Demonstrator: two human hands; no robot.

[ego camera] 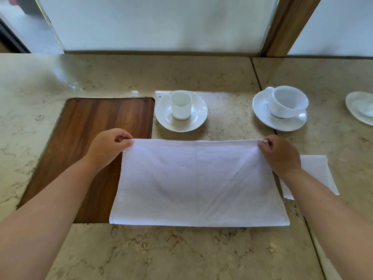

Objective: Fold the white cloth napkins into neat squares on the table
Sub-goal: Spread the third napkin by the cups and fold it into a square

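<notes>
The fingers (123,138) of the left hand (107,148) are curled and pinch the far left corner of the white napkin (197,182), thumb pressed against the hem. The fingers (264,145) of the right hand (280,154) are curled the same way and pinch the napkin's far right corner. Between the two pinches the far edge runs taut and nearly straight.

The napkin is a wide rectangle lying flat on the counter (181,251), its near edge and both near corners resting on the surface. A faint crease runs down its middle, and soft slanting folds fall from each pinched corner. Its left part overlaps the dark wooden inset board (90,142) let into the counter; the rest lies on the beige stone.

Just right of the napkin, partly under the right forearm, lies a folded napkin (319,174), small and flat. Beyond the napkin's far edge stands a small straight cup (181,105) on a saucer (167,120). Further right of that, beyond the napkin's far right corner, a wider cup (287,102) sits on its own saucer (262,112). At the frame's right edge, well apart from the napkin, shows part of another white dish (359,108)
</notes>
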